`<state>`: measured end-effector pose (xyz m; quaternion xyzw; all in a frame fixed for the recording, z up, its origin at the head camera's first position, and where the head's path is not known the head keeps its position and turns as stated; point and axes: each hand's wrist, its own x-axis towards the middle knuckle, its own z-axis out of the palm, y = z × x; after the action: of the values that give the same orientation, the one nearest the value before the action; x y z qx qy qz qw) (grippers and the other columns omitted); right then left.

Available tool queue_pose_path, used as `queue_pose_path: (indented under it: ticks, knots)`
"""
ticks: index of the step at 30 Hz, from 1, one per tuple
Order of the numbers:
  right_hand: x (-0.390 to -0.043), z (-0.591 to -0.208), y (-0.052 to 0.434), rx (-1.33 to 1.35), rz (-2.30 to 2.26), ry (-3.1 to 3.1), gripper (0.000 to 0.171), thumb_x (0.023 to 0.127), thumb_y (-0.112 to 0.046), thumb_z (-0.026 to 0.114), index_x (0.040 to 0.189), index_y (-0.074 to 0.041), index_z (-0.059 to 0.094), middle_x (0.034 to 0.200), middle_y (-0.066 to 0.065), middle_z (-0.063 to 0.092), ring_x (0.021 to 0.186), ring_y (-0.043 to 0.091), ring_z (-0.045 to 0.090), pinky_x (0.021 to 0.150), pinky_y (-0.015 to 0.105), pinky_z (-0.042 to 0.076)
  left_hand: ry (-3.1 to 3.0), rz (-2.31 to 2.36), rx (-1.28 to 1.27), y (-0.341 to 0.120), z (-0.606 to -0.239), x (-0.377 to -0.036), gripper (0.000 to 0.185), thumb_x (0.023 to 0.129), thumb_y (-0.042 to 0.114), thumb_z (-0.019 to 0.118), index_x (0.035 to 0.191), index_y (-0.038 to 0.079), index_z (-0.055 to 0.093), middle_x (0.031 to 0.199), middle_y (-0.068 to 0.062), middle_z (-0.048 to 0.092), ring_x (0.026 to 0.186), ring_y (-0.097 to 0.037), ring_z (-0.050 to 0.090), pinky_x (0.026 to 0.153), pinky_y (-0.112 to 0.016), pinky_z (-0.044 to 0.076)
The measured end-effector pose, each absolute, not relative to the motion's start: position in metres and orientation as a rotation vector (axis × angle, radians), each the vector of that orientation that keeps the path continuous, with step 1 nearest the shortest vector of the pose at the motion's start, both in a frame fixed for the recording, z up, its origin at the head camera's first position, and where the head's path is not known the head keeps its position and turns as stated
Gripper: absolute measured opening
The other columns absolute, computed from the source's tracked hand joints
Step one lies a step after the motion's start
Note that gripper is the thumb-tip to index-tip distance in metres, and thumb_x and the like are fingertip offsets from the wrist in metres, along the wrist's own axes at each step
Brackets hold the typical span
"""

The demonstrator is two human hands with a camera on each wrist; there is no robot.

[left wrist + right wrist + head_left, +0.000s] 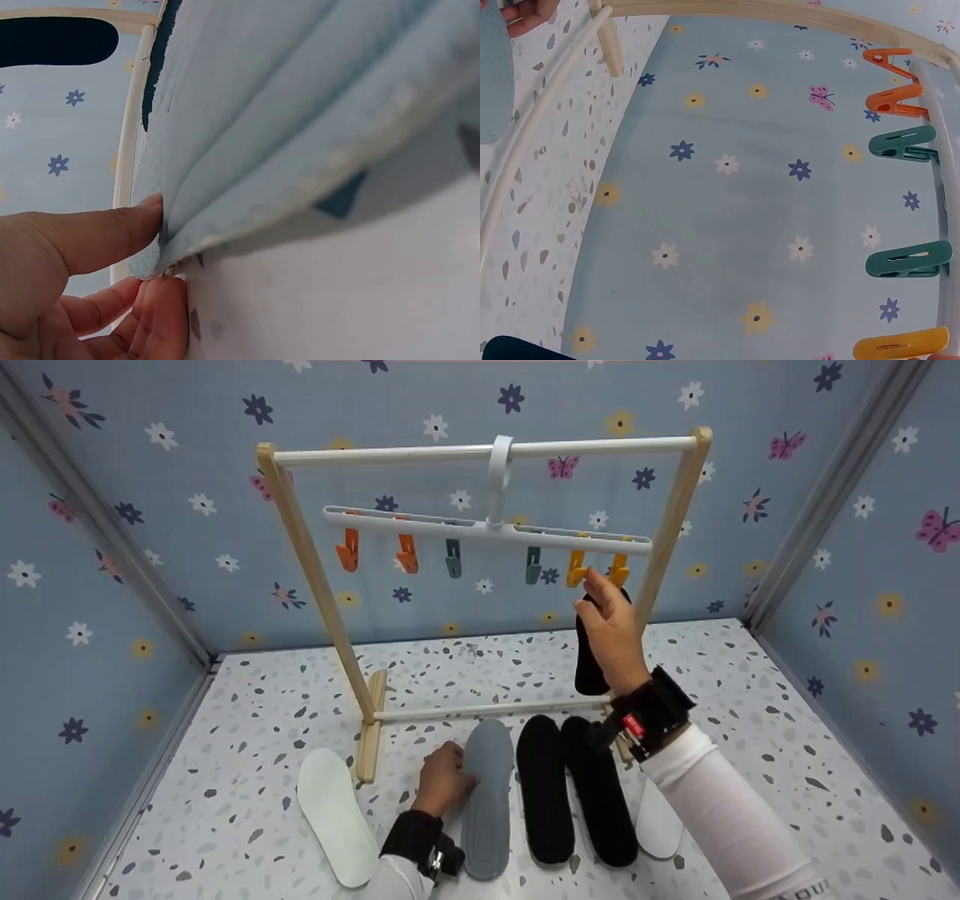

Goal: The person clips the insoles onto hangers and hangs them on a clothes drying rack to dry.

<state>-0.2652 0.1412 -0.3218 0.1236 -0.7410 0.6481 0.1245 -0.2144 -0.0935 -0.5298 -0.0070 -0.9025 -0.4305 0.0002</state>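
Note:
My right hand [613,634] is raised to the yellow clothespins, its fingers fairly straight and the fingertips at the inner yellow clothespin [576,570]. Behind this hand a black insole [590,660] hangs upright below the outer yellow clothespin [619,570]; my fingers partly hide its top. Down on the table, my left hand [444,780] pinches the edge of a grey insole [487,810]. In the left wrist view the thumb lies on top of the grey insole [300,112] and the fingers are under it, with that edge lifted.
A white clip hanger [427,523] with orange and green clothespins hangs on a wooden rack [311,577]. Two black insoles [544,795] lie right of the grey one. One white insole [334,817] lies at the left, another [660,825] partly under my right forearm.

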Motion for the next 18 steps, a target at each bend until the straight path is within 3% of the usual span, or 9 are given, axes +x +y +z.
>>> queue_pose_path:
  ticks: [9,18]
  knots:
    - [-0.271,-0.317,0.137,0.314,1.906,-2.163,0.054,0.099,-0.013,0.042,0.148,-0.002,0.022,0.153,0.012,0.024,0.140,0.018,0.026,0.109,0.025,0.028,-2.848,-1.413,0.000,-0.097,-0.529,-0.213,0.037,0.069,0.002,0.078,0.099,-0.004,0.057,0.093,-0.016,0.064,0.084,-0.029,0.060,0.071,-0.041,0.048]
    - [-0.281,-0.311,0.132,0.276,1.927,-2.115,0.053,0.097,-0.010,0.043,0.145,0.003,0.026,0.151,0.016,0.029,0.139,0.021,0.028,0.110,0.029,0.028,-2.822,-1.445,0.000,-0.097,-0.531,-0.213,0.037,0.070,0.003,0.077,0.099,-0.004,0.056,0.091,-0.016,0.064,0.081,-0.028,0.060,0.069,-0.039,0.048]
